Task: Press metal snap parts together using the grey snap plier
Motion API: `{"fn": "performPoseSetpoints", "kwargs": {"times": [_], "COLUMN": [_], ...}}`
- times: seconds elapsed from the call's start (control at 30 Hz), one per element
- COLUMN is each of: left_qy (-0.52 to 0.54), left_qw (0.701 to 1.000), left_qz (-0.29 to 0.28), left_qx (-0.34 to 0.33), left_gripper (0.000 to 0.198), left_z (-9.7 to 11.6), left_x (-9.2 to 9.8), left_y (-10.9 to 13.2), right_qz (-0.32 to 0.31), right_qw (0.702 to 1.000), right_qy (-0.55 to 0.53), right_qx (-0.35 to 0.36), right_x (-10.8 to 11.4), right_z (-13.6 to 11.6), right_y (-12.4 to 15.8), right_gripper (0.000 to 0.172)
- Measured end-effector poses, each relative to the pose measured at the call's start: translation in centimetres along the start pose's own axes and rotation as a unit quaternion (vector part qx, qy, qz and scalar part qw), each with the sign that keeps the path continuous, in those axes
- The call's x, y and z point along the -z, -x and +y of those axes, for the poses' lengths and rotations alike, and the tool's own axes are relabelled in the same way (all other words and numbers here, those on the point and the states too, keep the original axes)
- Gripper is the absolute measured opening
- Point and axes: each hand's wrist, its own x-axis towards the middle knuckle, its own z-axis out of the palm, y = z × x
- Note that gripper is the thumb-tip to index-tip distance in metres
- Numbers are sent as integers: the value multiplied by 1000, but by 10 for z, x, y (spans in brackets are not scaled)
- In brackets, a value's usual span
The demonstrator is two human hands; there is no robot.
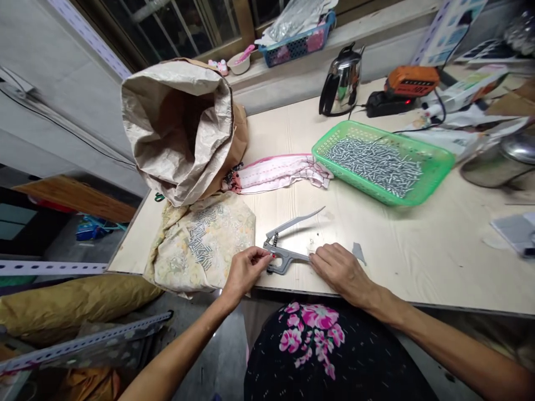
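Observation:
Grey spring-loaded hand pliers point(285, 260) lie at the table's front edge, their upper handle point(296, 221) raised away from the lower one. My right hand point(340, 271) is closed round the end of the lower handle. At the jaw end, the fingertips of my left hand point(249, 266) are pinched together; a tiny red spot shows beside them, and what they hold is too small to make out. Left of that hand, small silver metal pins point(201, 245) lie scattered on a floral cloth point(228, 228). More such pins point(376, 161) fill a green plastic basket point(434, 186).
A large paper sack point(179, 145) stands open behind the cloth. Between sack and basket lies a pink-and-white cloth point(276, 174). A grey scrap point(358, 253) sits right of my right hand. Farther back are a kettle point(341, 81) and an orange battery on a charger point(412, 81).

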Motion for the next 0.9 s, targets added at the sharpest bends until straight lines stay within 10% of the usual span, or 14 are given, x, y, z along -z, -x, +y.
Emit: {"fn": "performPoseSetpoints", "kwargs": {"times": [0.73,0.9], "left_qy": [1,-12], "left_qw": [983,982], "left_qz": [-71,-77], "left_qx": [171,171], "left_gripper": [20,18], "left_z": [-6,-6], "left_x": [-7,-8], "left_y": [-25,-26], "right_qz": [-91,-118], "right_qw": [991,986], "right_qy": [-74,-86], "right_qx": [-62,-86], "right_x": [3,6], "right_z": [14,44], "right_y": [-4,-13], "right_gripper": [13,88]}}
